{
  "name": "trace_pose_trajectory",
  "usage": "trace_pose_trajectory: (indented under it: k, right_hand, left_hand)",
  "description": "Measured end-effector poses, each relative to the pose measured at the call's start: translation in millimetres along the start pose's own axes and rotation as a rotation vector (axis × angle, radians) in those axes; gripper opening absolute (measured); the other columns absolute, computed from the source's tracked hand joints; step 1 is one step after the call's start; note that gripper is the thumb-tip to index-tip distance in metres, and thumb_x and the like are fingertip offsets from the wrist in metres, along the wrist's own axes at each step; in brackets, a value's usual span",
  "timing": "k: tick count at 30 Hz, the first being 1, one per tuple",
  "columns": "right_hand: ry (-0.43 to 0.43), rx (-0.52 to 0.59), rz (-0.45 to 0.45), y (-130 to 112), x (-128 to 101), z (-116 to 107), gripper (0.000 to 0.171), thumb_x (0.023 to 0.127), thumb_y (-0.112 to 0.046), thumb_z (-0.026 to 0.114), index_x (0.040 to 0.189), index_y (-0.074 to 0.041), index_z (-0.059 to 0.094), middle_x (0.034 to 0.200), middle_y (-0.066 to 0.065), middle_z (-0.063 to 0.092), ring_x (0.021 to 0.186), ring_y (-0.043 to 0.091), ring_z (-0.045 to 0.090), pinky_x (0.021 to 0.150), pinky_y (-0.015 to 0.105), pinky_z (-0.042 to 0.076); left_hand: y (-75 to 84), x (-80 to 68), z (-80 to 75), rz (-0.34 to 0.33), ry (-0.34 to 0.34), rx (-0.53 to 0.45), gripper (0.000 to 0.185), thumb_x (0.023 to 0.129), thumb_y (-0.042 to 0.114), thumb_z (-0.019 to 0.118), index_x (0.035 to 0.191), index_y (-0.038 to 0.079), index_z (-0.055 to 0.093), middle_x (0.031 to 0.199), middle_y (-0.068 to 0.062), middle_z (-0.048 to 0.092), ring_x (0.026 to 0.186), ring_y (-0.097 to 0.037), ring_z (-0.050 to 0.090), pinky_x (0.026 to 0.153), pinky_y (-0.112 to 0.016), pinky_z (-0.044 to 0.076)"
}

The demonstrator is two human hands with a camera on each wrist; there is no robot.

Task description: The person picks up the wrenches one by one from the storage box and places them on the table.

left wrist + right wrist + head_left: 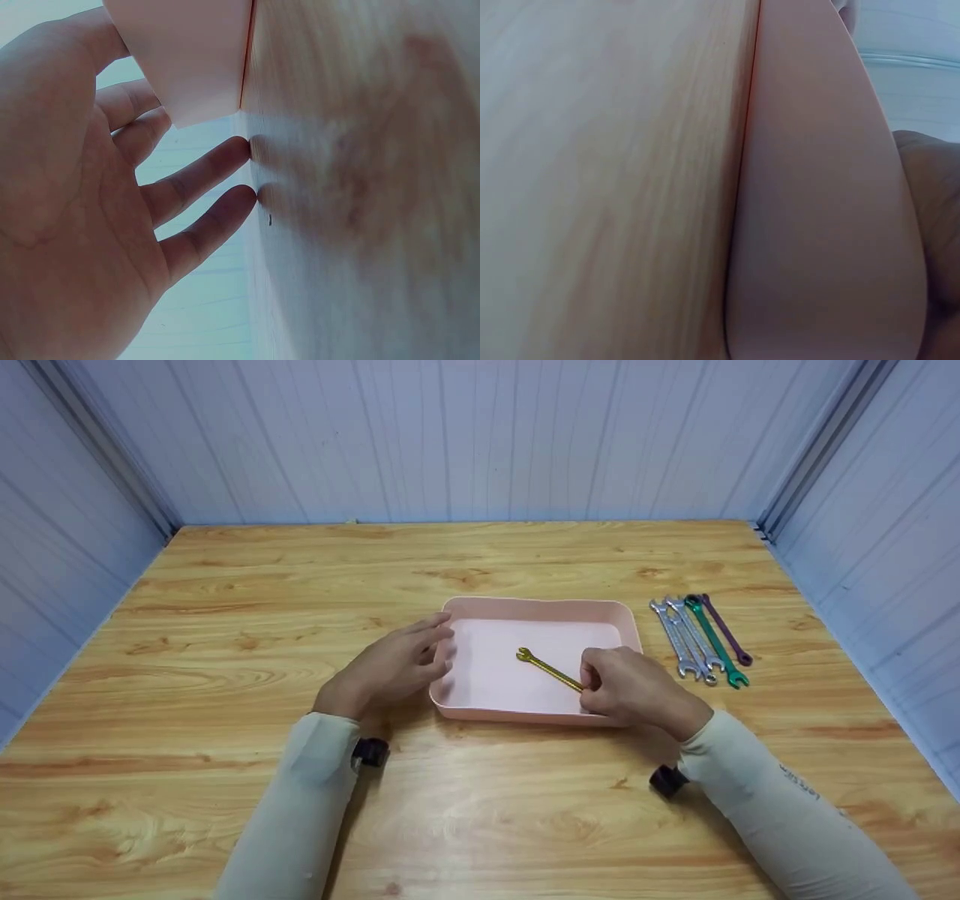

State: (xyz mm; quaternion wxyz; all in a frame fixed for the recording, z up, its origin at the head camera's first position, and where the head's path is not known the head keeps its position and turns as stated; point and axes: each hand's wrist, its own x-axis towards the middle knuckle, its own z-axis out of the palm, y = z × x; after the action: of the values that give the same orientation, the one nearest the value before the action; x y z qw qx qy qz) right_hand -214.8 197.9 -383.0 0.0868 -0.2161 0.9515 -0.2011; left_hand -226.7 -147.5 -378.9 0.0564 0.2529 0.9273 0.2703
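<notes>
A gold-coloured combination wrench (551, 670) slants over the floor of a shallow pink tray (525, 718), its open-ended head pointing to the far left. Its near end disappears into my right hand (637, 688), whose curled fingers and thumb pinch it above the tray's near right corner. In the right wrist view the tray's outer wall (829, 195) hides most of that hand. At the tray's left side rests my left hand (396, 666), fingers loosely spread. The left wrist view shows this hand (82, 195) with some fingers at the tray wall and two fingertips by the tabletop.
Right of the tray, several wrenches lie side by side: silver ones (681, 639), a green one (714, 641) and a purple one (726, 628). The wooden table (480, 810) is bounded by white panel walls (480, 442) at the back and both sides.
</notes>
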Motion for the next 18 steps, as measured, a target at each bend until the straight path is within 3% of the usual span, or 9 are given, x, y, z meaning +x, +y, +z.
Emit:
trace_pose_trajectory:
  k: [7,18]
  right_hand:
    - [0.033,0.002,-0.034,0.8,0.1,1.8,0.008,0.077,-0.013,0.07,0.083,-0.014,0.065,0.073,-0.004,0.061,0.065,0.014,0.054,0.057,0.031,0.043]
    - [0.063,0.022,-0.064,1.2,-0.2,2.8,0.013,0.078,-0.01,0.064,0.088,-0.009,0.072,0.074,-0.004,0.063,0.064,0.012,0.054,0.058,0.03,0.045]
  left_hand:
    - [0.6,-0.3,0.0,-0.018,-0.005,0.005,0.051,0.101,0.028,0.058,0.148,0.01,0.051,0.163,0.003,0.028,0.147,-0.019,0.03,0.115,-0.041,0.031]
    - [-0.2,0.3,0.3,-0.011,-0.008,0.004,0.05,0.101,0.028,0.057,0.148,0.01,0.051,0.163,0.002,0.028,0.146,-0.021,0.033,0.112,-0.042,0.035]
